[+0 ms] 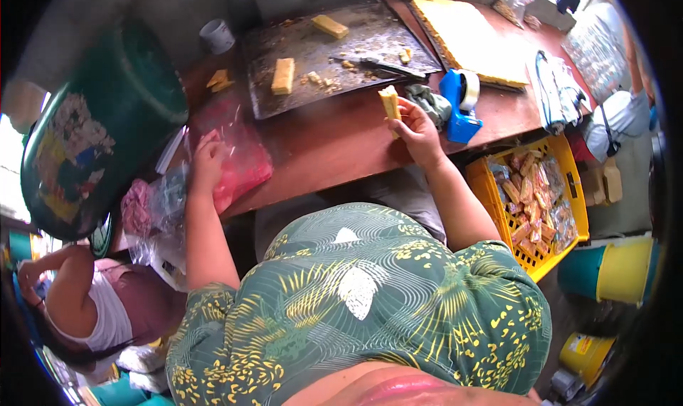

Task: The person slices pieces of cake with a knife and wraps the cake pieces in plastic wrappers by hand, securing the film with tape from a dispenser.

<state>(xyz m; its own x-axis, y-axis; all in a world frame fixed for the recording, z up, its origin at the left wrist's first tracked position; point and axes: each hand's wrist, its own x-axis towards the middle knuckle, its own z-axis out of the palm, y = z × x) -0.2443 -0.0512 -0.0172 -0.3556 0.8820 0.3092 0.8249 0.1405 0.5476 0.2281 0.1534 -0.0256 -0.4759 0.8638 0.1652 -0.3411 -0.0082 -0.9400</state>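
Between the thumb and fingers of my right hand (418,130) is a rectangular slice of cake (389,103), held upright above the table's front edge. My left hand (208,165) has its fingers bent together on a clear plastic bag (231,132), over a patch of red plastic (245,167); the fingertips are partly hidden. Ahead lies a dark baking tray (299,107) with crumbs and two more slices, one near (282,76) and one far (330,27). A knife (388,67) lies across the tray's right side.
A blue tape dispenser (455,121) and a crumpled cloth (429,103) sit beside my right hand. Farther right is a large sheet cake (469,36). A yellow crate (575,192) of wrapped slices stands below. Left are a green tub (135,86) and a person (107,299); another person (619,118) is right.
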